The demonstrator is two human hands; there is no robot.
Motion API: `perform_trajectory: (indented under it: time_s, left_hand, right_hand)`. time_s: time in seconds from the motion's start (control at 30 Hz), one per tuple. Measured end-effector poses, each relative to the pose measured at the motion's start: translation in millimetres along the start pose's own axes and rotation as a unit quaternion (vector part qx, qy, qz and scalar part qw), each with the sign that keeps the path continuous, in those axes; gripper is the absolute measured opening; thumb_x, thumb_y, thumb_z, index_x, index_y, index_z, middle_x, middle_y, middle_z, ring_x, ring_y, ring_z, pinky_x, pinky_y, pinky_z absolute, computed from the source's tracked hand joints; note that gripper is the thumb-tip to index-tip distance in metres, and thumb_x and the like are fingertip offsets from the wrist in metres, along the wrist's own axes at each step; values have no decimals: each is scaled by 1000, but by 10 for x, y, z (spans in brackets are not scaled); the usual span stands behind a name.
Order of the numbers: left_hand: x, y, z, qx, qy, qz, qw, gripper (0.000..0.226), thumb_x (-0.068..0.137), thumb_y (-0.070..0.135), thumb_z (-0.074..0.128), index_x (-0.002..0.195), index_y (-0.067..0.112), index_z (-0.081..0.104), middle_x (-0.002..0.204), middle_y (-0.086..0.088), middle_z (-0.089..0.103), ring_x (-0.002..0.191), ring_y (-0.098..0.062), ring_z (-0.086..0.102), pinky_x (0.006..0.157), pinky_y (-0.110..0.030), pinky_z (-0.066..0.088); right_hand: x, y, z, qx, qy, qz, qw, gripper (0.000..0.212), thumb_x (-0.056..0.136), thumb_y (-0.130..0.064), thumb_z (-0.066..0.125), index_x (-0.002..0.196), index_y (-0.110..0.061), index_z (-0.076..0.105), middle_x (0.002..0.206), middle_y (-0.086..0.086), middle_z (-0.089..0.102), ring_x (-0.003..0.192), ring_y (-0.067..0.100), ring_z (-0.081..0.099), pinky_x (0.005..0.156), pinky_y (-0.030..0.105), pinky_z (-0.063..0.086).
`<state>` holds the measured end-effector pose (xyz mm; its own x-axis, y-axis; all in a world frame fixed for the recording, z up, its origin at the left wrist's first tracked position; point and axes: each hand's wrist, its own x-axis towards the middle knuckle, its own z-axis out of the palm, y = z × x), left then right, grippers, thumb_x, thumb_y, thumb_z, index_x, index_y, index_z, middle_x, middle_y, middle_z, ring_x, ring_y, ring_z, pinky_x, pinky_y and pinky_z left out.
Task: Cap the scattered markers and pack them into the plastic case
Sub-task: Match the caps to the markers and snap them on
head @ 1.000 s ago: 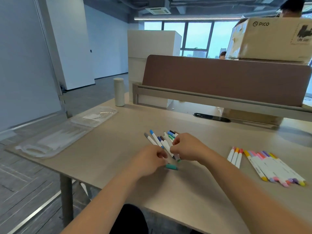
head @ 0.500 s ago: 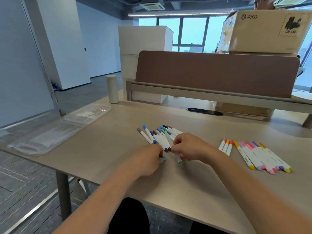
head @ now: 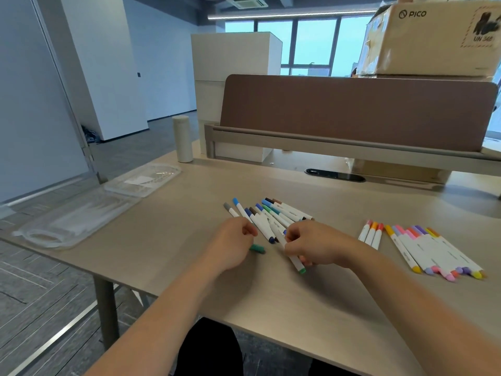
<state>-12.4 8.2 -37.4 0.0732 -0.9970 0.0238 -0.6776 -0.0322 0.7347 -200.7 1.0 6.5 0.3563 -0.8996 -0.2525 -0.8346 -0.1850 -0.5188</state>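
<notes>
Case lies far left on the table, looks opened flat, well apart from the markers; we can't make out anything packed in it. Left hand is curled, thumb against forefinger; we can't tell if it pinches anything. Teal cap pokes out from under that hand, on the table. Risk 1: a nudge sends it rolling toward the near edge. Pile of blue, green and brown markers fans out between the hands, some overlapping. Risk 2: pulling one out drags its neighbours and scatters them. Right hand grasps a marker, fingers wrapped round the barrel, green end toward us, far end lost in the pile. We judge the cap goes on this one. Risk 3: wrong colour match, or cap pushed on crooked and not seated. Further right, a trio and a row lie sorted; a sweeping right forearm could knock them askew.
</notes>
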Motion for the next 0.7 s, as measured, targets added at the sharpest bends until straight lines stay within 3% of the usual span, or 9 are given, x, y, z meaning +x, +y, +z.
perform_trajectory:
  time_s: [0.17,0.23,0.3,0.43,0.57,0.7]
  left_hand:
    - [22,57,-8,94,39,26,994,25,95,9,45,105,23,64,95,4,58,83,-12,54,64,-20,37]
    - [30,52,-20,142,18,38,989,26,96,12,50,116,23,64,106,1,59,88,-13,54,71,-21,39]
    - [53,26,-31,175,-18,43,984,22,94,18,59,114,24,66,110,1,58,91,-14,55,75,-23,42]
    - [72,-10,-46,187,-58,49,979,3,93,24,64,92,24,61,99,3,59,87,-14,56,71,-24,41]
    - [74,-38,-54,193,-65,53,978,6,98,26,57,93,21,56,95,2,56,86,-15,53,72,-24,39]
    - [95,-86,-141,93,-37,49,994,6,97,23,58,92,21,62,83,10,56,74,-6,51,61,-19,35]
  right_hand:
    - [43,26,21,-9,2,0,1000,8,91,-26,59,90,-19,59,81,0,62,65,12,58,57,21,47]
    - [46,27,11,-3,-2,0,1000,6,90,-25,59,90,-19,59,80,0,62,63,11,58,56,21,46]
    - [43,18,-5,5,-5,-2,1000,6,89,-23,60,91,-18,60,79,0,62,61,11,57,54,21,45]
    - [64,0,-37,16,-4,2,1000,15,88,-23,61,100,-14,64,84,1,63,65,12,59,61,24,50]
    - [79,0,-34,11,-4,-1,1000,12,89,-23,62,97,-16,63,81,1,63,63,12,58,59,23,49]
    - [89,24,-21,6,-11,-5,1000,4,87,-22,61,88,-19,61,73,-2,63,56,9,56,54,22,45]
